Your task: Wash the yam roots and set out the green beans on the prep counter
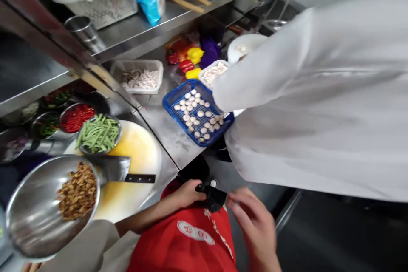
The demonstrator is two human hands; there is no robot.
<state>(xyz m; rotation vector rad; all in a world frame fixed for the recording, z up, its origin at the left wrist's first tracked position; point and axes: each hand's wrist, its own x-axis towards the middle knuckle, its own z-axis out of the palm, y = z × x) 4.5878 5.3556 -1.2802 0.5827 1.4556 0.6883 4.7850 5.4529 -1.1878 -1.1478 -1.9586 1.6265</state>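
My left hand point(190, 193) is closed on a small black object point(217, 197) in front of my red apron point(188, 242); its exact kind is hard to make out. Just right of it, my right hand point(256, 216) is raised with fingers half bent and slightly apart. Its fingertips come close to the black object, and nothing shows between them. Left of my hands, a cleaver point(140, 178) lies on a round, yellow-stained cutting board point(149, 146). A steel bowl point(32, 204) of brown chopped pieces and a bowl of cut green beans point(99, 134) rest by the board.
At right, a co-worker in white point(312, 114) stands close, an arm over a blue basket point(174, 89) of mushrooms. Behind are a tub of sliced pieces point(142, 78) and red and yellow peppers point(194, 55). A metal shelf point(121, 44) overhangs the counter; red chillies point(77, 117) sit left.
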